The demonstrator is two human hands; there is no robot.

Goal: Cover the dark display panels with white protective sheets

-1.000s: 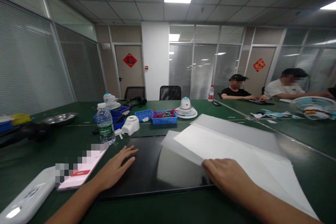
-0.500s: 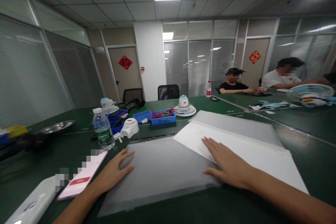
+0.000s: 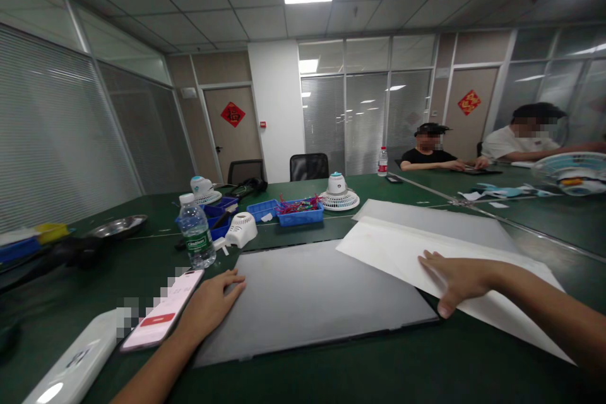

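Note:
A flat grey translucent sheet lies on the green table in front of me. My left hand rests at its left edge, fingers stretched out over the corner and holding nothing. To the right, a white paper sheet partly overlaps the grey one, its near edge lifted slightly. My right hand is on the white paper, fingers stretched and thumb apart, near the grey sheet's right corner. Another grey sheet shows behind the white paper, partly covered by it.
Left of my left hand lie a phone, a white device and a water bottle. Farther back are a blue tray of wires, a white fan part and a white housing. Two people sit at the far right.
My right hand has moved right, off the grey sheet's edge, and the white paper has shifted right with its near edge raised. My left hand stays at the grey sheet's left edge.

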